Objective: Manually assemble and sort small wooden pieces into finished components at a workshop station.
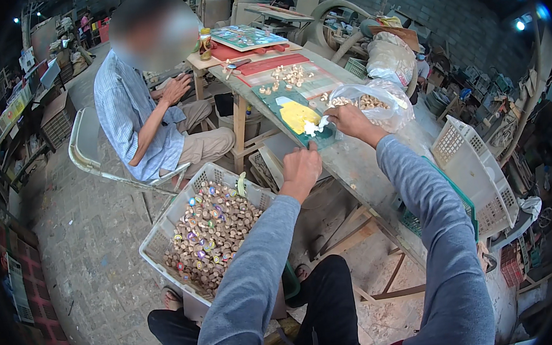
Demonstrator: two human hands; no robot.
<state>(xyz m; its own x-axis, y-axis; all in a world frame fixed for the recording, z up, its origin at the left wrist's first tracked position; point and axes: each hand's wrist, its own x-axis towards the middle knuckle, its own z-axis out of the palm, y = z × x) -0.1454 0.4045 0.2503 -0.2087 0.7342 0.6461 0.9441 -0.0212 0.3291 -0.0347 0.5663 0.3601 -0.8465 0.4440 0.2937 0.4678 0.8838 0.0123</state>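
Observation:
My right hand (pixel 352 122) is over the table (pixel 368 177) with its fingers pinched together. Their tips meet a crumpled white piece (pixel 312 129), perhaps cloth or tissue; what exactly they grip is too small to tell. The white piece lies at the near end of a yellow patch (pixel 297 114) on a dark green board (pixel 272 101). Curled at the table's left edge, just below the board, is my left hand (pixel 302 170). One finger points toward the board, and whatever the hand holds, if anything, is hidden.
A white crate (pixel 164 271) of small wooden pieces (pixel 213 242) stands left of my legs. Beyond the board lie loose wooden pieces (pixel 292 75); a plastic bag (pixel 391 106) holds more. A seated person (pixel 139 118) is at the table's far left. White baskets (pixel 473 170) stand right.

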